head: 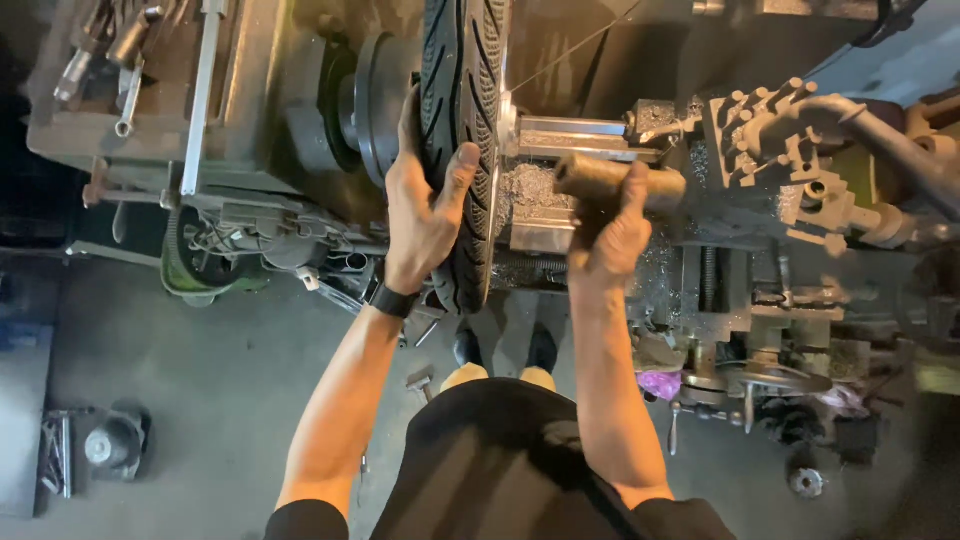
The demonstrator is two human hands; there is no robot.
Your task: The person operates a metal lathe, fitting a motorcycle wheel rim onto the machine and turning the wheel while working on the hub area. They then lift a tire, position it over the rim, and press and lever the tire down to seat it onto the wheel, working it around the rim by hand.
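**A:** State the grip on each side.

**B:** My left hand is wrapped over the tread of the tyre, thumb on the near face, fingers closed around the far side. My right hand is closed on a rusty steel bar, held just beside the wheel's hub.

**A:** Location and orientation of the wheel?

**B:** It stands upright on edge, mounted at the lathe, ahead of my feet. Its axle line runs left to right along the machine; the tread faces me. The bar's long axis lies the same way, one end pointing at the hub.

**A:** Handling characteristics?

**B:** I judge the wheel heavy and stiff. The grooved rubber should give secure friction, so hold at the tread, not the metal centre. The bar looks dense and rigid; grasp it mid-length. Swarf lies below the hub.
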